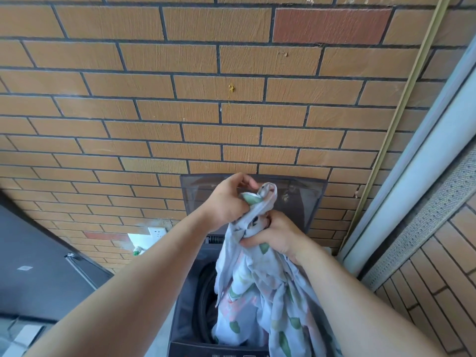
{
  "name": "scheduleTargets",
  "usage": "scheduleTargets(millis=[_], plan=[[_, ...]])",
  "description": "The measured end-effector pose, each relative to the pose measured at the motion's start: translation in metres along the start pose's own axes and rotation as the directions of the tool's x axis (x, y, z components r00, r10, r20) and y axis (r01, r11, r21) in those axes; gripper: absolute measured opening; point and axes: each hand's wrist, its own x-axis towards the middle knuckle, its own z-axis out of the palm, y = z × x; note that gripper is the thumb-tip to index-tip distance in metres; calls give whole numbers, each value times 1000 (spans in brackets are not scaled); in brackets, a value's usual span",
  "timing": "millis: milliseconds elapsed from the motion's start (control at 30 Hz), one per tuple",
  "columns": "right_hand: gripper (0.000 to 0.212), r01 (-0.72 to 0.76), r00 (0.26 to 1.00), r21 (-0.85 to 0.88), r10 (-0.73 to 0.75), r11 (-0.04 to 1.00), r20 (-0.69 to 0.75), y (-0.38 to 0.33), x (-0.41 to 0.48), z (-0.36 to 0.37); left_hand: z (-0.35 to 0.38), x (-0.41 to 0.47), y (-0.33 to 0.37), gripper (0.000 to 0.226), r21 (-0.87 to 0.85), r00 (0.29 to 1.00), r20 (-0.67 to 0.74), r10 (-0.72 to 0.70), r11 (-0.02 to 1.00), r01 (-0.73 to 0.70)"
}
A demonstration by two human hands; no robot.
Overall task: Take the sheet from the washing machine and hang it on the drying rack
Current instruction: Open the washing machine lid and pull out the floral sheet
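While over the washing machine, sheet in left hand and right hand.

Both arms reach forward and up, bare to beyond the elbow. The left forearm comes in from the lower left and rises to the middle; the right forearm comes in from the lower right and slants up to meet it. The left hand is the higher one, its back turned to the camera, its wrist bent, and its fingers curled to pinch the top end of the sheet. The right hand sits just below and to the right, nearly touching the left, with its fingers wrapped round the bunched cloth.
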Motion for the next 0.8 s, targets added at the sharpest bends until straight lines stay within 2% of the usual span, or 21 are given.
scheduleTargets(millis=[33, 67, 100, 133, 200, 267, 300, 400, 467, 500, 567, 633, 733, 800], plan=[[42, 5, 999, 17, -4, 1000, -34, 1, 1, -3, -2, -1, -7, 32, -13, 999, -24, -22, 1000, 21], [43, 6, 998, 34, -4, 999, -68, 2, 3, -6, -4, -1, -17, 32, 59, 998, -45, -47, 997, 50], [43, 6, 995, 53, -1, 999, -102, 2, 4, -8, -6, -1, -28, 33, 207, 995, -59, -76, 975, 86], [43, 11, 991, 72, -2, 997, -130, 3, 5, -10, -6, -2, -40, 36, 376, 991, -64, -121, 917, 136], [43, 16, 984, 112, 4, 994, -179, 3, 7, -13, -4, -6, -64, 36, 592, 960, -46, -277, 766, 250], [44, 24, 979, 141, 6, 990, -205, 4, 8, -16, -2, -12, -82, 28, 716, 916, -17, -401, 635, 291], [44, 25, 979, 140, 4, 990, -204, 5, 8, -17, -2, -13, -90, 27, 732, 905, -31, -424, 607, 309], [43, 22, 986, 118, -3, 993, -164, 5, 7, -20, -8, -10, -92, 16, 630, 923, -180, -339, 681, 373], [41, -2, 992, 105, 15, 994, -125, 6, 5, -20, -18, 0, -74, 12, 582, 936, -291, -199, 740, 338], [43, -18, 995, 98, 28, 995, -98, 5, 4, -18, -23, 4, -59, 13, 571, 945, -299, -136, 768, 291], [53, -18, 999, 80, 21, 997, -38, 6, 4, -15, -29, 8, -23, 20, 524, 970, -235, -64, 832, 182], [61, -10, 1000, 64, 8, 998, 20, 4, 3, -11, -28, 8, 6, 13, 335, 988, -152, -29, 939, 80], [44, -4, 988, 76, -8, 997, 155, 0, -1, -3, -16, 2, 30, 10, 76, 999, -35, 11, 997, -9], [39, -20, 982, 112, -2, 994, 191, -1, -3, 4, -6, 1, 28, 14, -44, 1000, 22, 1, 999, 0]])
